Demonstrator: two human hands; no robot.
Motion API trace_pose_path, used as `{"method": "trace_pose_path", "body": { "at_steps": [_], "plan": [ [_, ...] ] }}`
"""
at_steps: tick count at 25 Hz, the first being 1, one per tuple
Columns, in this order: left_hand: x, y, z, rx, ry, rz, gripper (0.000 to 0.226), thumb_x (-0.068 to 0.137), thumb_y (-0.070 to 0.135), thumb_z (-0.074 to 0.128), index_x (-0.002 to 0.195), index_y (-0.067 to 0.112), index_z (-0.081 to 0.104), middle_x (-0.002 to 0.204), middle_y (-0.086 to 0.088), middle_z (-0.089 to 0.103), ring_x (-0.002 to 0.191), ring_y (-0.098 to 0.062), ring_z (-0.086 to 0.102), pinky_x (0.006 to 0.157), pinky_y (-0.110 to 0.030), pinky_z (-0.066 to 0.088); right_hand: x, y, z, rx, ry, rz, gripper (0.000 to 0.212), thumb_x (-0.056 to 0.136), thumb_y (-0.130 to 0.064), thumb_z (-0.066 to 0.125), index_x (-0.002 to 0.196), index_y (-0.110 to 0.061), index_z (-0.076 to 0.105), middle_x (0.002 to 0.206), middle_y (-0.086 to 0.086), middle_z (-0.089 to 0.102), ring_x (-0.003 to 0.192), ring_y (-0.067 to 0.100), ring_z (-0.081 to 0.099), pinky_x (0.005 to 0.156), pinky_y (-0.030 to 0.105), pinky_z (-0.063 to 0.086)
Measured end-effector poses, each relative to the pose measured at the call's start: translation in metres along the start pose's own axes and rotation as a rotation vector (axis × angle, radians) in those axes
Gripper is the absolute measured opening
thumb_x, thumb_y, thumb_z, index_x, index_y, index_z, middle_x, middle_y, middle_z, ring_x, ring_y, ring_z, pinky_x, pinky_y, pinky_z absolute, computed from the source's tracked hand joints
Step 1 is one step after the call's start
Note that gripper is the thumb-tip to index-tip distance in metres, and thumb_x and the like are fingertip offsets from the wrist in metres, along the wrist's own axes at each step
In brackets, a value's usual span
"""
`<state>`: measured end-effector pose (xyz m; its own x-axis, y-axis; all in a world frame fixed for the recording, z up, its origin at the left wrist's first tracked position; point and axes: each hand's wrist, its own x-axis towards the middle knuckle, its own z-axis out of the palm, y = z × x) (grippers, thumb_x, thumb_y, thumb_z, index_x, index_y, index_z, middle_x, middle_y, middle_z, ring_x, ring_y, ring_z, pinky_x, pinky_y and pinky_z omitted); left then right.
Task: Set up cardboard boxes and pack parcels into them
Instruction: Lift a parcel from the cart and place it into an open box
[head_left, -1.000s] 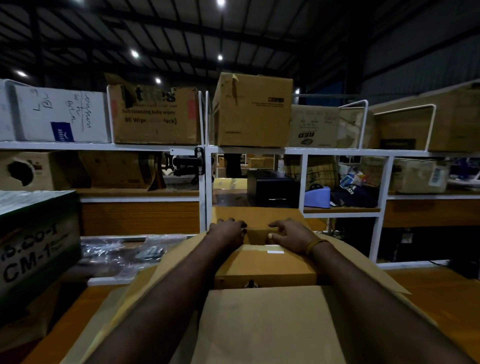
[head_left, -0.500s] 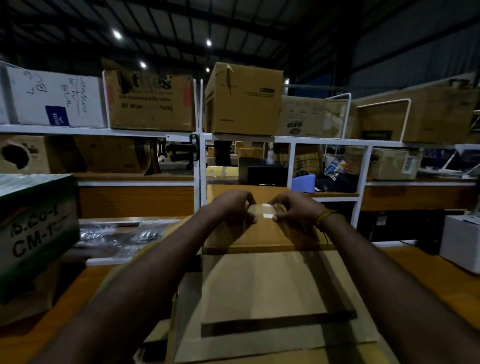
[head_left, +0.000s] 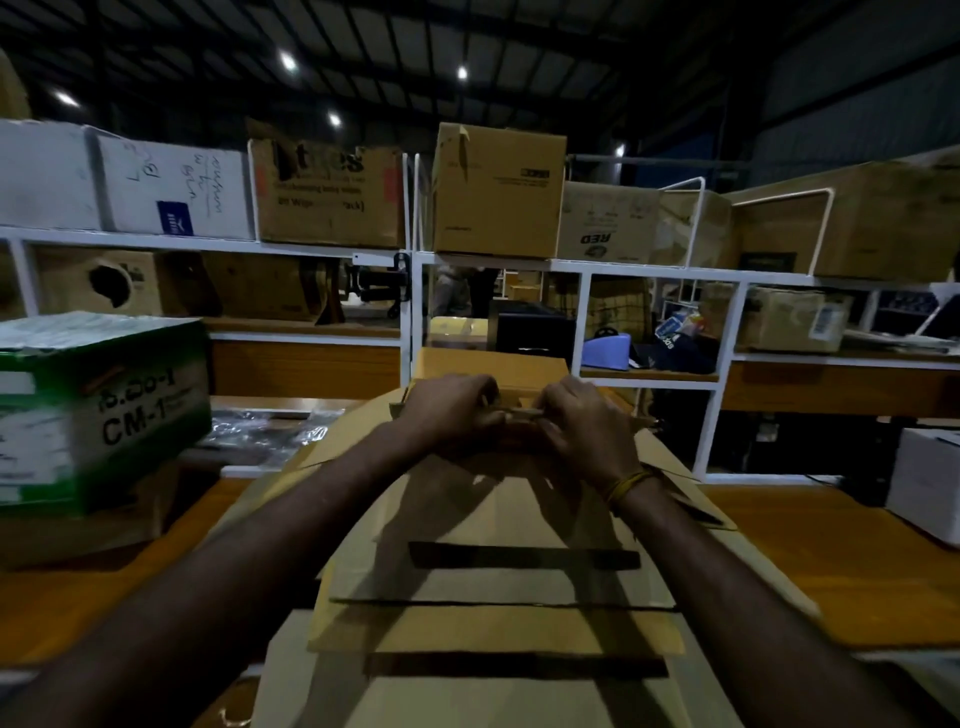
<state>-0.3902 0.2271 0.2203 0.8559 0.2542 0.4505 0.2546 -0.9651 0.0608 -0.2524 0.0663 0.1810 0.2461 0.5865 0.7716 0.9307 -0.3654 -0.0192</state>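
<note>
A brown cardboard box (head_left: 493, 582) lies partly folded on the wooden table in front of me, its flaps spread toward me and to both sides. My left hand (head_left: 457, 415) and my right hand (head_left: 582, 421) meet at the far flap (head_left: 488, 366), fingers curled over its near edge and pinching it between them. Part of that flap stands upright behind my knuckles. The flap edge under my fingers is mostly hidden. No parcel shows inside the box.
A green and white carton marked CM-1 (head_left: 98, 405) stands on the table at left. Clear plastic bags (head_left: 260, 434) lie behind it. A white box (head_left: 930, 483) sits at the right edge. White shelving (head_left: 410, 312) with several cartons fills the back.
My hands have risen from pressing the flat flap to gripping its far edge close together. The near flaps have folded down toward me, and my view has tilted up.
</note>
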Motion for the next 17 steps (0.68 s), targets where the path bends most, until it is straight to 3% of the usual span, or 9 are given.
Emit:
{"method": "trace_pose_path", "body": {
  "at_steps": [4, 7, 11, 14, 17],
  "plan": [
    [-0.015, 0.01, 0.013, -0.24, -0.227, -0.134, 0.039, 0.098, 0.055, 0.047, 0.12, 0.024, 0.059, 0.115, -0.002, 0.062, 0.101, -0.018, 0.059, 0.088, -0.038, 0.053, -0.032, 0.001, 0.005, -0.001, -0.043, 0.011, 0.012, 0.086, -0.033, 0.064, 0.096, -0.031, 0.059, 0.098, -0.008, 0.057, 0.09, 0.014, 0.053, 0.072, 0.03, 0.044],
    [-0.026, 0.009, 0.026, -0.181, -0.325, -0.15, 0.04, 0.101, 0.045, 0.049, 0.134, 0.024, 0.054, 0.135, -0.008, 0.051, 0.116, -0.023, 0.053, 0.097, -0.04, 0.05, -0.058, 0.004, 0.011, 0.03, -0.124, 0.025, 0.026, 0.084, -0.044, 0.067, 0.108, -0.033, 0.063, 0.109, -0.008, 0.057, 0.1, 0.014, 0.053, 0.079, 0.031, 0.042],
    [-0.043, 0.006, 0.052, 0.043, -0.227, -0.098, 0.05, 0.091, 0.039, 0.066, 0.137, 0.034, 0.048, 0.147, -0.004, 0.039, 0.126, -0.024, 0.046, 0.096, -0.04, 0.051, -0.079, 0.006, 0.02, 0.015, -0.284, 0.086, 0.049, 0.084, -0.063, 0.061, 0.126, -0.038, 0.06, 0.127, -0.006, 0.05, 0.115, 0.015, 0.045, 0.093, 0.035, 0.039],
    [-0.049, 0.004, 0.074, 0.224, -0.109, -0.047, 0.062, 0.082, 0.044, 0.073, 0.135, 0.037, 0.042, 0.142, -0.004, 0.039, 0.127, -0.027, 0.043, 0.095, -0.044, 0.051, -0.08, 0.002, 0.026, 0.026, -0.346, 0.141, 0.047, 0.089, -0.06, 0.057, 0.129, -0.037, 0.059, 0.13, -0.005, 0.045, 0.118, 0.016, 0.044, 0.096, 0.036, 0.039],
    [-0.035, -0.002, 0.07, 0.181, -0.109, -0.048, 0.069, 0.079, 0.045, 0.076, 0.138, 0.036, 0.042, 0.139, -0.003, 0.043, 0.125, -0.027, 0.043, 0.095, -0.044, 0.05, -0.067, -0.003, 0.032, 0.01, -0.316, 0.204, 0.042, 0.093, -0.056, 0.053, 0.13, -0.037, 0.056, 0.127, -0.003, 0.045, 0.115, 0.017, 0.045, 0.093, 0.035, 0.042]
  ]
}}
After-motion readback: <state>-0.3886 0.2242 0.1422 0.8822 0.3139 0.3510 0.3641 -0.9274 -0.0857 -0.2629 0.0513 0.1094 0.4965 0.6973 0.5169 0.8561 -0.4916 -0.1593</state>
